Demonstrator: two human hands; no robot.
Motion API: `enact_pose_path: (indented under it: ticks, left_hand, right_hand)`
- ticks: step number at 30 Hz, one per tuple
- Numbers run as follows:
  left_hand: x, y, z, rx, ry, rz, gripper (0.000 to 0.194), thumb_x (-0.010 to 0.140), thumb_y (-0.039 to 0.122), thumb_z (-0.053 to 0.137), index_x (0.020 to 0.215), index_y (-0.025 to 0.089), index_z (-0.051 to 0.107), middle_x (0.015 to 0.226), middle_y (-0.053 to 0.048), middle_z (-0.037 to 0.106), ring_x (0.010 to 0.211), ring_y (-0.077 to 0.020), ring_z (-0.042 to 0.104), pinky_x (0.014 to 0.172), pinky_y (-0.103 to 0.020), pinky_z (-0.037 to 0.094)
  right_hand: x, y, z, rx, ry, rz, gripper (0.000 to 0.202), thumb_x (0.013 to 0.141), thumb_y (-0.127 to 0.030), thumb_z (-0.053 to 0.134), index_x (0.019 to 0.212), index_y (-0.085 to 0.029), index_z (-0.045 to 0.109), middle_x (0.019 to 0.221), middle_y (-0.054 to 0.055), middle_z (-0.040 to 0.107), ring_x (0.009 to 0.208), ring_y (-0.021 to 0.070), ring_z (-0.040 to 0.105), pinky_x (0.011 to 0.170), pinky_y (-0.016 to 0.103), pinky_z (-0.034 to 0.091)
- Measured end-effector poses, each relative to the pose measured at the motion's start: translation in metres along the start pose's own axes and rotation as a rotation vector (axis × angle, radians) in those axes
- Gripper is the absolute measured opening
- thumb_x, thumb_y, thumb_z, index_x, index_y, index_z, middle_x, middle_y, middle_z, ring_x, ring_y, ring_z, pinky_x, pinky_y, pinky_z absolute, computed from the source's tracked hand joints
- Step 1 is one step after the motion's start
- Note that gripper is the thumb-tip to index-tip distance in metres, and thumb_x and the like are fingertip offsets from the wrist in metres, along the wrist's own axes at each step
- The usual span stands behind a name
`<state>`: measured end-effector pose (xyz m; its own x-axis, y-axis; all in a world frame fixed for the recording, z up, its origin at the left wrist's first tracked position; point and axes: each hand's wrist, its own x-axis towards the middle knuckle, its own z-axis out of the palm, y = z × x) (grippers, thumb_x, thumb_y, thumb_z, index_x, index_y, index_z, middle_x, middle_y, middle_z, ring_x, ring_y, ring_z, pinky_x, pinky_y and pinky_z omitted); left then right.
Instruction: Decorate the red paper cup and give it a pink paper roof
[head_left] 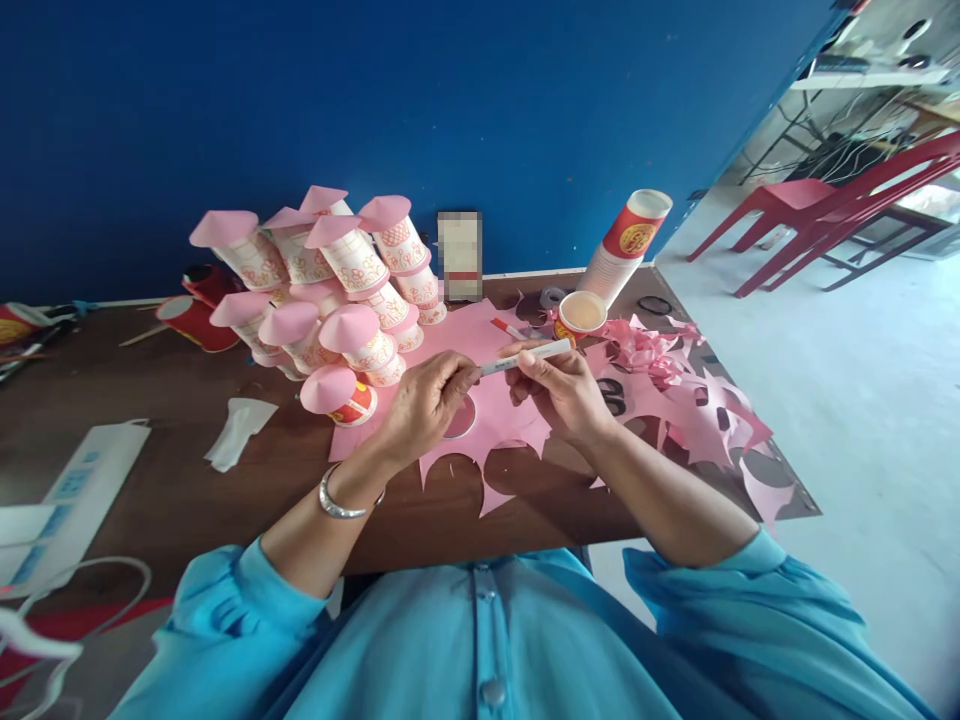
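A white marker pen (534,355) is held level between my two hands, above the pink paper sheet (469,335). My left hand (433,400) pinches its left end, and the fingers of my right hand (564,392) are wrapped round its barrel. A round outline shows on the sheet just below my left fingers; whether it is drawn or cut I cannot tell. Behind my hands lies a red-and-white pen (508,329). Left of them stand several decorated paper cup towers (351,262) with pink cone tops. One shorter red cup with a pink cone (352,405) is nearest my left hand.
At the back right, a leaning stack of paper cups (616,262) stands behind another cup (582,314). Pink paper scraps (697,405) and black scissors handles (613,396) lie to the right. A tape roll (553,298) sits behind. White tissue (238,432) lies left.
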<state>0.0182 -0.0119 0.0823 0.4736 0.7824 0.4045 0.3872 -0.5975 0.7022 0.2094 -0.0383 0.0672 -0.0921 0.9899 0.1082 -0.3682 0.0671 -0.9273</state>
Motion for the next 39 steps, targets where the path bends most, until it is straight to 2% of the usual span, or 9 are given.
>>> enact_pose_path:
  ticks: [4, 9, 14, 18, 21, 27, 30, 35, 39]
  left_hand:
    - [0.003, -0.002, -0.001, 0.087, -0.006, 0.049, 0.03, 0.109, 0.035, 0.046, 0.086, 0.021, 0.061, 0.078, -0.002, 0.069, 0.07, -0.0141, 0.062, 0.069, -0.027, 0.05]
    - [0.011, -0.037, 0.001, 0.217, 0.038, -0.076, 0.03, 0.108, 0.032, 0.049, 0.084, 0.019, 0.064, 0.078, -0.002, 0.071, 0.072, -0.0146, 0.064, 0.072, -0.027, 0.051]
    - [0.059, -0.064, 0.061, 0.408, -0.365, 0.15, 0.03, 0.107, 0.016, 0.043, 0.105, 0.013, 0.073, 0.101, -0.011, 0.073, 0.095, -0.0209, 0.069, 0.084, -0.033, 0.055]
    - [0.083, -0.064, 0.089, 0.442, -0.44, 0.182, 0.029, 0.105, 0.02, 0.053, 0.125, 0.009, 0.071, 0.113, -0.017, 0.071, 0.101, -0.0259, 0.07, 0.085, -0.038, 0.058]
    - [0.062, -0.057, 0.074, 0.505, -0.35, 0.158, 0.038, 0.106, 0.018, 0.051, 0.141, 0.011, 0.063, 0.121, -0.018, 0.069, 0.101, -0.0272, 0.071, 0.082, -0.04, 0.06]
    - [-0.044, -0.042, 0.024, 0.526, -0.298, 0.339, 0.044, 0.098, -0.002, 0.048, 0.137, 0.013, 0.065, 0.136, -0.018, 0.073, 0.125, -0.028, 0.071, 0.105, -0.047, 0.063]
    - [-0.083, -0.039, 0.003, 0.549, -0.203, 0.3, 0.041, 0.098, -0.002, 0.05, 0.133, 0.011, 0.066, 0.128, -0.016, 0.077, 0.117, -0.026, 0.076, 0.097, -0.04, 0.067]
    - [-0.103, -0.038, -0.024, 0.621, -0.125, 0.275, 0.036, 0.097, -0.002, 0.052, 0.127, 0.011, 0.067, 0.124, -0.015, 0.079, 0.11, -0.0272, 0.078, 0.094, -0.042, 0.068]
    - [-0.099, -0.033, -0.016, 0.627, -0.158, 0.271, 0.031, 0.102, 0.007, 0.053, 0.13, 0.007, 0.065, 0.133, -0.019, 0.076, 0.124, -0.0291, 0.075, 0.103, -0.042, 0.065]
  right_hand:
    - [-0.001, -0.01, -0.025, -0.052, 0.158, -0.07, 0.043, 0.084, -0.064, 0.082, 0.089, -0.022, 0.075, 0.067, -0.003, 0.062, 0.053, 0.0108, 0.052, 0.049, 0.026, 0.048]
    - [-0.002, -0.031, -0.077, -0.15, 0.455, -0.37, 0.035, 0.092, -0.061, 0.073, 0.087, -0.027, 0.068, 0.064, -0.006, 0.053, 0.051, 0.0098, 0.045, 0.051, 0.026, 0.046]
    - [-0.003, -0.009, -0.07, -0.113, 0.302, -0.26, 0.033, 0.085, -0.056, 0.082, 0.092, -0.026, 0.072, 0.062, -0.006, 0.057, 0.051, 0.0118, 0.052, 0.05, 0.028, 0.046]
    - [0.002, 0.009, -0.074, -0.061, 0.34, -0.257, 0.038, 0.076, -0.054, 0.09, 0.09, -0.023, 0.072, 0.061, -0.006, 0.059, 0.05, 0.0103, 0.053, 0.05, 0.026, 0.045]
    - [0.002, 0.012, -0.09, -0.039, 0.403, -0.218, 0.041, 0.071, -0.053, 0.094, 0.083, -0.022, 0.07, 0.062, -0.006, 0.061, 0.05, 0.0092, 0.053, 0.048, 0.024, 0.044]
    - [0.002, 0.021, -0.093, -0.049, 0.346, -0.173, 0.042, 0.076, -0.054, 0.092, 0.083, -0.022, 0.066, 0.059, -0.006, 0.059, 0.049, 0.0101, 0.054, 0.051, 0.025, 0.048]
    - [0.002, 0.028, -0.089, -0.084, 0.313, -0.132, 0.042, 0.075, -0.055, 0.092, 0.081, -0.021, 0.067, 0.057, -0.005, 0.06, 0.048, 0.0106, 0.055, 0.05, 0.025, 0.046]
    - [-0.001, 0.03, -0.081, -0.149, 0.296, -0.103, 0.043, 0.076, -0.057, 0.092, 0.084, -0.02, 0.073, 0.061, -0.002, 0.067, 0.049, 0.0116, 0.059, 0.05, 0.026, 0.047]
    - [-0.001, 0.021, -0.065, -0.185, 0.266, -0.094, 0.042, 0.076, -0.058, 0.092, 0.087, -0.021, 0.075, 0.067, -0.001, 0.069, 0.052, 0.0126, 0.061, 0.051, 0.027, 0.051]
